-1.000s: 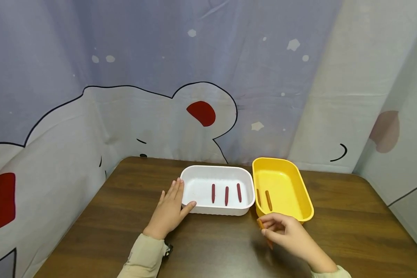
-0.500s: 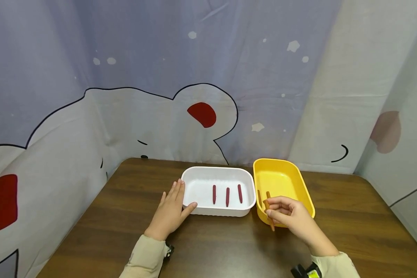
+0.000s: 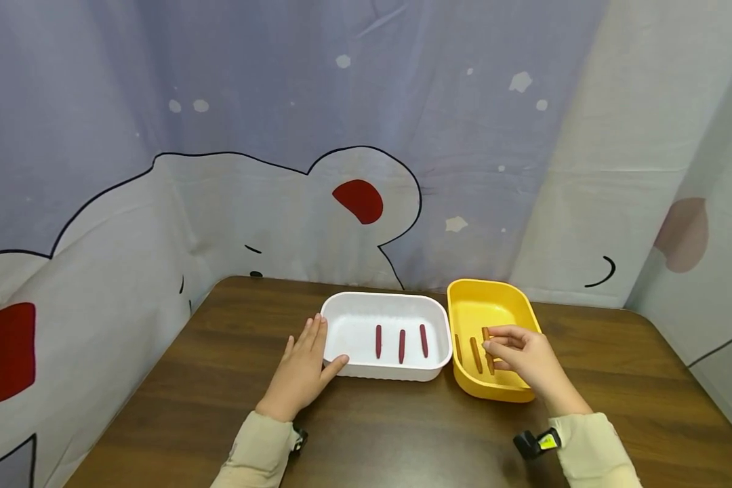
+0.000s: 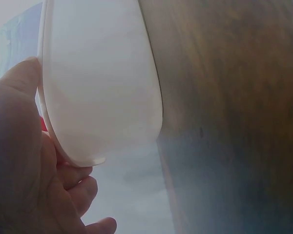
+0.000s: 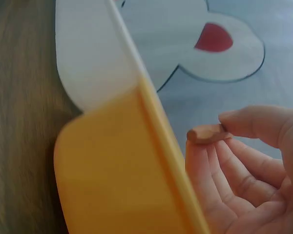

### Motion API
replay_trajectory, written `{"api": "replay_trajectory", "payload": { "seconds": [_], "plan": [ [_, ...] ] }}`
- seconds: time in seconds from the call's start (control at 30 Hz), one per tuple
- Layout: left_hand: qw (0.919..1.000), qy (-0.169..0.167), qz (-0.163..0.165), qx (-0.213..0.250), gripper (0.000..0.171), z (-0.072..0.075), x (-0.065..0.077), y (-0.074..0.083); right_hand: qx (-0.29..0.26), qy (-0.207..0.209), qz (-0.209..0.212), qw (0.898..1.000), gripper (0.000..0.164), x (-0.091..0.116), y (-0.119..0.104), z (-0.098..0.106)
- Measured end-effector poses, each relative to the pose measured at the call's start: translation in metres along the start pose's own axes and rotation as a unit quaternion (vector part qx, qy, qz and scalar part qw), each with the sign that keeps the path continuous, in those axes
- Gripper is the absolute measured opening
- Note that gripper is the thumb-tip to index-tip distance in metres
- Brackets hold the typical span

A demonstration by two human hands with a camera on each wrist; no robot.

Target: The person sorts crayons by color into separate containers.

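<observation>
My right hand [image 3: 532,360] pinches an orange-brown crayon [image 3: 491,365] between thumb and fingers over the yellow tray [image 3: 494,392]. In the right wrist view the crayon's blunt end [image 5: 203,134] shows beyond the tray rim. Two more orange-brown crayons, one leaning by the left wall and another [image 3: 476,356] beside it, lie in that tray. My left hand [image 3: 299,375] rests on the left end of the white tray [image 3: 390,372], fingers extended along its side and thumb at the front rim. Several upright-lying dark red crayons, including the middle crayon [image 3: 401,347], form a row inside it.
Both trays stand side by side near the back of the dark wooden table [image 3: 390,434]. A cartoon-printed curtain [image 3: 268,210] hangs right behind the table and along its sides. Black straps with small devices [image 3: 535,443] sit at the wrists.
My right hand has carried the crayon from in front of the yellow tray up and over into it, right of the other two crayons. The left hand stays at the white tray.
</observation>
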State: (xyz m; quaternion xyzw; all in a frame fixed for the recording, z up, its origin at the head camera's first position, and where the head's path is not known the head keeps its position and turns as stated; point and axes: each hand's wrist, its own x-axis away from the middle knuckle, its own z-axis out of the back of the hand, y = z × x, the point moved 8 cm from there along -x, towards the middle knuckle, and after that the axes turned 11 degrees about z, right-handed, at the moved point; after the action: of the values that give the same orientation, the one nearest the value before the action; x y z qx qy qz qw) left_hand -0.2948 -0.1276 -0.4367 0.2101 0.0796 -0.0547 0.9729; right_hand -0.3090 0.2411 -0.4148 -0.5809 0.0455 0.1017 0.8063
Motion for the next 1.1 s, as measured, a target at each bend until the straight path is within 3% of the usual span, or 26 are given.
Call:
{"api": "replay_trajectory", "payload": {
  "seconds": [0.23, 0.4, 0.73, 1.0, 1.1],
  "plan": [
    [1.0000, 0.001, -0.001, -0.003, 0.087, 0.000, -0.002, 0.002, 0.048, -0.005, -0.019, 0.999, 0.038, -0.015, 0.021, 0.008],
    [1.0000, 0.002, -0.002, -0.005, 0.087, -0.001, -0.003, 0.001, 0.117, -0.007, -0.008, 0.993, 0.033, -0.021, 0.026, 0.008],
    [1.0000, 0.002, 0.000, -0.002, 0.087, 0.000, -0.002, 0.001, 0.269, -0.011, 0.005, 0.963, 0.024, -0.027, 0.023, 0.012],
    [1.0000, 0.000, 0.001, -0.002, 0.087, 0.000, -0.001, 0.001, 0.343, -0.017, 0.013, 0.939, 0.024, -0.029, 0.025, 0.013],
    [1.0000, -0.002, 0.003, -0.001, 0.087, -0.001, -0.001, 0.000, 0.355, -0.017, 0.018, 0.935, 0.023, -0.029, 0.025, 0.013]
  ]
}}
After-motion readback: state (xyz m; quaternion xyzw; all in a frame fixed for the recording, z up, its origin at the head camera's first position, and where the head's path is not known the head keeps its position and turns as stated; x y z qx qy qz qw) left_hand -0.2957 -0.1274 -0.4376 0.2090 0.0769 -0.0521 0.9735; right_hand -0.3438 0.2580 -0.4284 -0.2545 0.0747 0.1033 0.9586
